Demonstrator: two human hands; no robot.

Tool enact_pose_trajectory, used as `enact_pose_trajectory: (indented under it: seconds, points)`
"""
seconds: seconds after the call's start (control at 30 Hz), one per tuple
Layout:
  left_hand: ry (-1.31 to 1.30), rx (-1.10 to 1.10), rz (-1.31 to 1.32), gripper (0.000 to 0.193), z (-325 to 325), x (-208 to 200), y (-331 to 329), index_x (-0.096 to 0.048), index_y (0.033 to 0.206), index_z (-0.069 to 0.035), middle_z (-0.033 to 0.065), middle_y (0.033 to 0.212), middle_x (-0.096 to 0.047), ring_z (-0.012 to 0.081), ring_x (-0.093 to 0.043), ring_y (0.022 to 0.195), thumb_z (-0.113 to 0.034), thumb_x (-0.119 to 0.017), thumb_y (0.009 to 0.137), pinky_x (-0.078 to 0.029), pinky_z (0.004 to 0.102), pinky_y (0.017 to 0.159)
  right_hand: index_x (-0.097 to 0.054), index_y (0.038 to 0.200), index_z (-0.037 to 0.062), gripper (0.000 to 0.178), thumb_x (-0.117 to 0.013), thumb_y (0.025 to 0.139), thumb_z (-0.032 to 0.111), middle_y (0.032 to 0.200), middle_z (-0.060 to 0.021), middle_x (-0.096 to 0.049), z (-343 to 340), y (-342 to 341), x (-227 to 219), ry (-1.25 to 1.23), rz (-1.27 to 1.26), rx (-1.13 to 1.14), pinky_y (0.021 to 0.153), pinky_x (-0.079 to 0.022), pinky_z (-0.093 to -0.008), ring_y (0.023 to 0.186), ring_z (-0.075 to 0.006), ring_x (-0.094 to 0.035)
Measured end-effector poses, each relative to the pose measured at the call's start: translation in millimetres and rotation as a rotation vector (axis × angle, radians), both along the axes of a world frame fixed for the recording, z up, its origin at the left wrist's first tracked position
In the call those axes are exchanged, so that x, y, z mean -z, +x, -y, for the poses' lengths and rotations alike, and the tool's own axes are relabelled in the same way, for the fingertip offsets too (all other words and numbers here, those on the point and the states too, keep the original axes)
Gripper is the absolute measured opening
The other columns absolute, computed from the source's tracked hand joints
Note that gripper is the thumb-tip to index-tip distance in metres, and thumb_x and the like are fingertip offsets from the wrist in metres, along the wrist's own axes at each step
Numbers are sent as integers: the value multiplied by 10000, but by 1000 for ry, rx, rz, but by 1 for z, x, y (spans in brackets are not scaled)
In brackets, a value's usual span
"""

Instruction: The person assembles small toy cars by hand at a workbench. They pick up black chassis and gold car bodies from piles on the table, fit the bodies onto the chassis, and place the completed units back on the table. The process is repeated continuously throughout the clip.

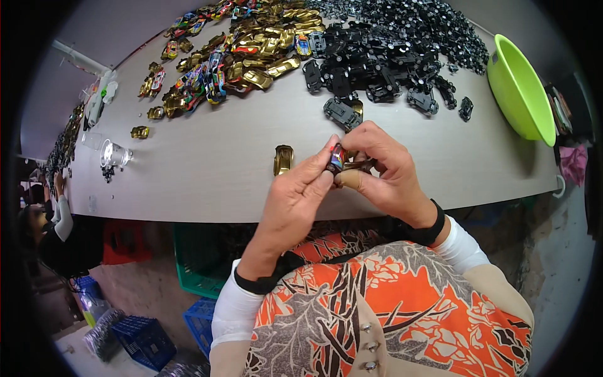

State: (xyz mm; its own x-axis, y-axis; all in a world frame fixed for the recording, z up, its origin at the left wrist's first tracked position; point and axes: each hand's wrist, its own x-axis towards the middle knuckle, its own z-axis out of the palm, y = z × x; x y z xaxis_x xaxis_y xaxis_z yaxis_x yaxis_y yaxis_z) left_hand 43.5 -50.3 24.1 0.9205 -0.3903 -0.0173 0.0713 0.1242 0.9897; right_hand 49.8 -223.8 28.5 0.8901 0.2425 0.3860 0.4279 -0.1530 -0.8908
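Above the near edge of the table, my two hands meet. My left hand (294, 196) pinches a small multicoloured toy car (337, 158) between thumb and fingers. My right hand (391, 173), a tan bandage on its thumb, closes against the same car. Between its fingers shows part of a gold toy car body (361, 164), mostly hidden. Left of my hands lies another gold toy car body (283, 160), apart from them. Just beyond my fingertips rests a dark grey toy car chassis (343, 114), with a gold piece partly beneath it.
A pile of gold and multicoloured toy car bodies (257, 53) spreads at the far left. Black chassis (377, 60) heap at the far right. A lime green basin (521, 91) stands at right, a clear plastic cup (116, 154) at left. Another person (59, 232) sits far left.
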Motion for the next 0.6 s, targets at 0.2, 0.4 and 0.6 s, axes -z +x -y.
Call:
enact_pose_trajectory:
  seconds: [0.2, 0.4, 0.6]
  points:
    - [-191, 61, -160, 298, -5, 6, 6, -581, 1134, 5, 38, 930, -624, 88, -582, 828, -19, -591, 837, -483, 223, 737, -588, 908, -1, 166, -661, 762, 25, 829, -51, -557, 9, 1, 2, 38, -72, -85, 625, -454, -238, 735, -119, -548]
    - [-249, 95, -383, 223, -6, 11, 9, -608, 989, -13, 16, 837, -593, 93, -555, 678, -66, -662, 780, -461, 219, 592, -557, 828, 8, 62, -556, 849, 66, 798, 11, -502, 29, 3, 0, 322, -500, -287, 524, -378, -181, 637, -33, -471]
    - [-91, 134, -375, 173, -4, 11, 3, -617, 955, -8, -25, 744, -565, 31, -473, 611, -83, -641, 801, -377, 171, 533, -576, 855, -8, 61, -574, 811, 35, 792, 4, -520, 27, 4, -2, 110, -506, -340, 585, -397, -196, 686, -51, -487]
